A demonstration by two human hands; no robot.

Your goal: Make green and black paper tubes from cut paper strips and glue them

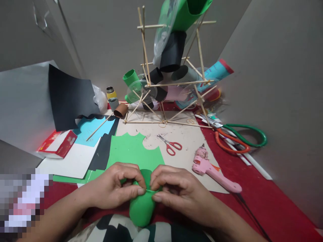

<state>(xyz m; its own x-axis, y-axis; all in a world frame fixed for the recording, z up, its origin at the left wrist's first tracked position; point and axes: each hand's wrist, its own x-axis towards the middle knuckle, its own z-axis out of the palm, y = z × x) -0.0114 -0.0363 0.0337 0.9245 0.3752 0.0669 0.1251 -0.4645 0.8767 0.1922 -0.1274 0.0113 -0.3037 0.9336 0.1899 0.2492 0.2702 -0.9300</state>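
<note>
A rolled piece of green foam sheet [141, 210] is held upright just above my lap, its upper rim between both hands. My left hand [119, 185] pinches the rim on the left with thumb and fingers. On the other side my right hand [174, 186] pinches the same rim, its fingertips close to the left ones. Beyond my hands lies a flat green foam sheet [135, 151] with scalloped cut-outs. Small red-handled scissors [171, 145] rest open to its right, and a pink glue gun [214, 173] lies further right.
A stick frame [164, 121] carrying green and black tubes stands at the back. Large scissors [234, 136] with green and orange handles lie right. At left are a red box [57, 144], a blue sheet [92, 129] and a curled black sheet [70, 99]. The glue gun's cord [254, 216] trails toward me.
</note>
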